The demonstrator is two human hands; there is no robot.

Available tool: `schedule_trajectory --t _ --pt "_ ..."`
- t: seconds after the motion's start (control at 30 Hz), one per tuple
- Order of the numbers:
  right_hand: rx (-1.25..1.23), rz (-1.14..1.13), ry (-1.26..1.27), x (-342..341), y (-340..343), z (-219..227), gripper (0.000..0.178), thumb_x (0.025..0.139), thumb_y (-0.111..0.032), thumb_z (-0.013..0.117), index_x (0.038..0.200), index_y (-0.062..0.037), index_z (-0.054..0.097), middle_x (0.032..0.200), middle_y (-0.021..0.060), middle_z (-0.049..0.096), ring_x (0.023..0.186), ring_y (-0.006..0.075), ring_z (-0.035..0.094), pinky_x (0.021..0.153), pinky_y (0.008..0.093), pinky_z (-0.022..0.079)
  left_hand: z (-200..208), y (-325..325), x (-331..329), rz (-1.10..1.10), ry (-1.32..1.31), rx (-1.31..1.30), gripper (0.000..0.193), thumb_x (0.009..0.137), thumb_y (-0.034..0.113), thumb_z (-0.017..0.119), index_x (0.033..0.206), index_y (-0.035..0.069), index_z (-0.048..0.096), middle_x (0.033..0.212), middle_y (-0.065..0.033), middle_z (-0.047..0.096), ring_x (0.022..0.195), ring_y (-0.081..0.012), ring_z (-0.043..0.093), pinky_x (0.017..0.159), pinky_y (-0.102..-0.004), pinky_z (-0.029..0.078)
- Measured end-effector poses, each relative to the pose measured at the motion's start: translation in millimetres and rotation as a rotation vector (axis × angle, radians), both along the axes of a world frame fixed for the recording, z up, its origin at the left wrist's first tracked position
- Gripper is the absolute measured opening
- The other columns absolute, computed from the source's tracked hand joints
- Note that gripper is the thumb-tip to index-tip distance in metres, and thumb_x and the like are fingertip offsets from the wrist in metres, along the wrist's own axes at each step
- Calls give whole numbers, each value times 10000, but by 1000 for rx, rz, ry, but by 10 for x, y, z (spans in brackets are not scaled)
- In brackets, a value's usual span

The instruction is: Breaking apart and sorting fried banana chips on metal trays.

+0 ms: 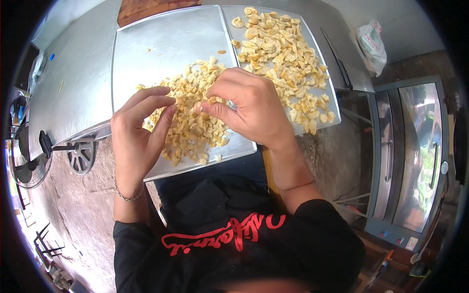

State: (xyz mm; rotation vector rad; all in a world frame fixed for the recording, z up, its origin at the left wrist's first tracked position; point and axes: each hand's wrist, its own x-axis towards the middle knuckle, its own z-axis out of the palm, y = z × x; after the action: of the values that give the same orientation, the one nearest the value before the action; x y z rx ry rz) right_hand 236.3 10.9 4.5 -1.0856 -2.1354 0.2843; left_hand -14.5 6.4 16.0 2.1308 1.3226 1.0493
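Note:
Both my hands are raised over a pile of small, pale yellow crumbled food pieces (195, 134) on a flat metal tray (166, 44). Thumb and fingertips of my left hand (139, 122) come close together in a pinch; what lies between them, if anything, is too small to make out. Between the thumb and bent fingers of my right hand (251, 105) is a yellow food piece (215, 100), partly covered by the fingers. Larger yellow chunks (278, 49) are spread over a second metal tray (236, 33) to the right.
A long dark-handled knife (337, 61) rests on the steel table (80, 73) right of the trays. Beyond it lies a white plastic bag (371, 44). A wooden board (151, 10) sits at the far edge. A steel-doored appliance (408, 156) stands right, a fan (31, 156) left.

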Motion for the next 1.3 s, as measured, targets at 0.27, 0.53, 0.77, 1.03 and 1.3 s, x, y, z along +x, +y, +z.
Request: schedule_trajectory --t 0.27,0.53,0.77,1.03,1.3 --pt "-15 -10 -34 14 0 45 235 840 -16 821 1074 -38 803 1086 108 757 1026 313 744 863 406 599 -42 22 -16 -70 53 12 144 929 65 810 1059 3 815 1174 -168 809 1062 -375 787 931 -411 604" --pt "-59 -615 -305 737 112 -23 546 886 -144 853 1409 -53 723 1363 175 731 1257 366 681 1104 432 534 -19 21 -72 -84 59 8 269 934 175 850 1135 2 803 1220 -185 800 1123 -407 772 960 -440 601" --pt "-295 -673 -301 1120 188 -173 505 875 -139 857 1360 -40 754 1335 199 732 1258 385 679 1106 431 520 47 3 -95 -127 97 28 329 895 179 878 1158 4 787 1249 -187 789 1140 -414 764 967 -441 600" --pt "-459 -689 -299 1035 192 -77 449 909 -144 839 1341 -52 764 1294 177 727 1225 351 695 1101 452 537 41 -3 -48 -150 98 9 338 864 155 887 1151 7 787 1244 -180 789 1133 -412 763 969 -439 597" --pt "-366 -674 -317 1016 152 -103 341 833 -115 896 1154 -50 801 1126 129 701 1131 356 684 983 446 544 57 -14 -42 -155 67 -55 340 868 145 857 1152 -25 779 1283 -176 785 1196 -361 765 1035 -416 569"
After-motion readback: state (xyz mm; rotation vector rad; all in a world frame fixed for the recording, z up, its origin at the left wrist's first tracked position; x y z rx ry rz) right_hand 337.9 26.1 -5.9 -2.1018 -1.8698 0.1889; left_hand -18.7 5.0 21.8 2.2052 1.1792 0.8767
